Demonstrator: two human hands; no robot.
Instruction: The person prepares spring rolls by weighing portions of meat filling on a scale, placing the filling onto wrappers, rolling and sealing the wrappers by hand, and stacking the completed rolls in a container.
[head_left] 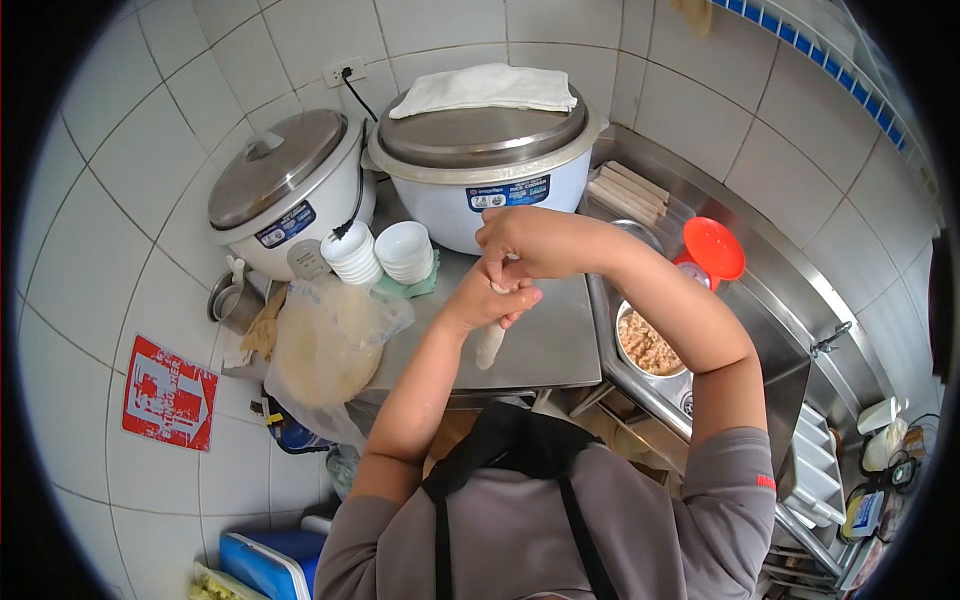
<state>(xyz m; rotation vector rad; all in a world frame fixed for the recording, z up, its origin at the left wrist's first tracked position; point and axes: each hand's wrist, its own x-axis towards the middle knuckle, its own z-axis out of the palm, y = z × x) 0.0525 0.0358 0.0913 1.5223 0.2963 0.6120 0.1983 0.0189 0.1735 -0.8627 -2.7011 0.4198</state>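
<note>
Below my left hand [492, 297] hangs a pale, elongated piece [490, 347], its upper part wrapped in my closed fingers. What it is made of is hard to tell. My right hand [510, 243] is just above, with its fingers bent down and pinched at the top of the piece, touching my left hand. Both hands are over the steel table [555, 345]. A metal bowl of minced pinkish filling [648, 343] stands to the right, partly behind my right forearm.
Two rice cookers [483, 160] [275, 185] stand at the back, near stacked white bowls [404, 250]. A plastic bag of pale contents [325, 345] lies at the left edge. A red funnel-like item [714, 250] and pale sticks [628, 190] are on the right.
</note>
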